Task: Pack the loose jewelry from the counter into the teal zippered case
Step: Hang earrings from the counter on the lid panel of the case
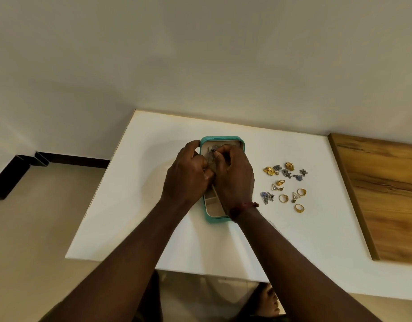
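Inside open teal case (223,138), small silver piece (214,148), both hands (188,173) over it

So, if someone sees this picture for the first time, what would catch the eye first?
Probably the two hands, left hand and right hand, meeting over the open teal case in the middle of the white counter, the fingers pinching a small silver piece. Next, the loose jewelry, gold rings and silver pieces, scattered on the counter to the right of the case.

A white counter (130,205) stands against a plain off-white wall (200,54). A wood-grain panel (386,194) adjoins its right side. Beige floor (37,228) with black skirting (72,160) lies left.
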